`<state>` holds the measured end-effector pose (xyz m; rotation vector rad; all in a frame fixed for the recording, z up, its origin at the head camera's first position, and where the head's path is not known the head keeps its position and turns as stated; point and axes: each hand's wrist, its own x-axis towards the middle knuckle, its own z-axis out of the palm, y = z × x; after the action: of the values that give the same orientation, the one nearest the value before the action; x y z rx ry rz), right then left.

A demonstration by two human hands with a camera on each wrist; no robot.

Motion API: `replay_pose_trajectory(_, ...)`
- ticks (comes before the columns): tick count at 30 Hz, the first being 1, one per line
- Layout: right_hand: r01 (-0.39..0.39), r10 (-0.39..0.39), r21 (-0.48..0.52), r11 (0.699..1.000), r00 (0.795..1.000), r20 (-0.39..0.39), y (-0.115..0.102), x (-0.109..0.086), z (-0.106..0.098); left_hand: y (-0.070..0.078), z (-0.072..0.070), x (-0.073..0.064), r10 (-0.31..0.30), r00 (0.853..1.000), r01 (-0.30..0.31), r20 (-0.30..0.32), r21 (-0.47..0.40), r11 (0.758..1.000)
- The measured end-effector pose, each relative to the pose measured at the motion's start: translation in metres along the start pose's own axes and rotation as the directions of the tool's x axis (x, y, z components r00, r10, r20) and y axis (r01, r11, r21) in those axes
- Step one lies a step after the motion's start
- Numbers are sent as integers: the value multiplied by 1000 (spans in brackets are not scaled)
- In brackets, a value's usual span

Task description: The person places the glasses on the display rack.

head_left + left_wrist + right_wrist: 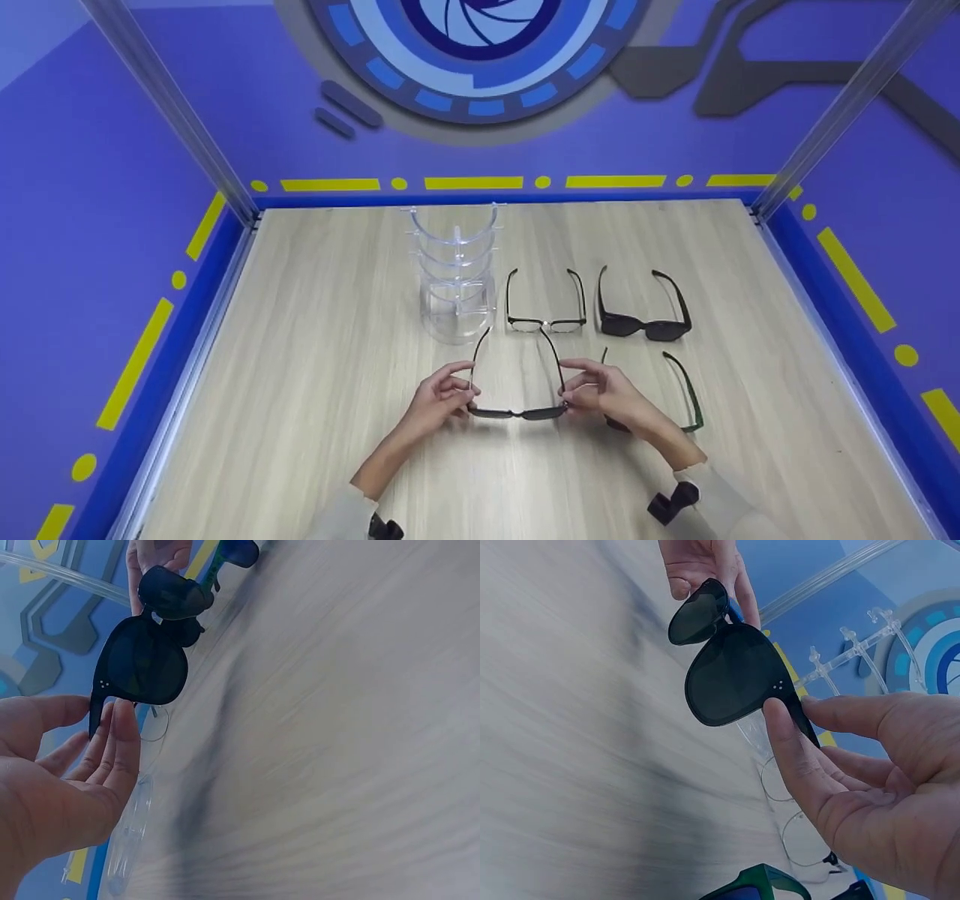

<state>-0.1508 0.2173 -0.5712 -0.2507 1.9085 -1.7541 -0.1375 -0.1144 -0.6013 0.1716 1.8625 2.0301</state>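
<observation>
A pair of dark sunglasses (pixel 541 413) is held up over the table with its temples spread and pointing away from me. My left hand (pixel 442 394) pinches the left temple near the hinge, thumb and fingers on either side of it. On the other side my right hand (pixel 606 394) grips the right temple close to its hinge. Both wrist views show the dark lenses (pixel 142 664) (pixel 731 675) from the front, with small pale dots at the outer corner. Beyond the hands stands a clear tiered glasses rack (pixel 457 300), its arms holding nothing.
Behind the sunglasses lie black half-rim glasses (pixel 546 325) and, to their right, thick black sunglasses (pixel 645 327). Green-framed sunglasses (pixel 694 405) sit partly hidden under my right forearm. Blue panels (pixel 525 161) and metal posts (pixel 832 112) bound the wooden table (pixel 322 315).
</observation>
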Motion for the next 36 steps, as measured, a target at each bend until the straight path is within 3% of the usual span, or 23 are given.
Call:
replay_pose_trajectory(8,-6,7,17,1000,1000,-15,3,3,5,-1,-3,-4,-9,1000,8,-12,-64,998)
replay_pose_trajectory(15,-14,14,44,999,1000,0,4,7,10,-3,-9,-7,1,1000,-2,-19,-40,999)
replay_pose_trajectory(36,35,-35,66,997,999,5,-6,20,11,10,-21,-4,8,1000,-10,-28,-79,997)
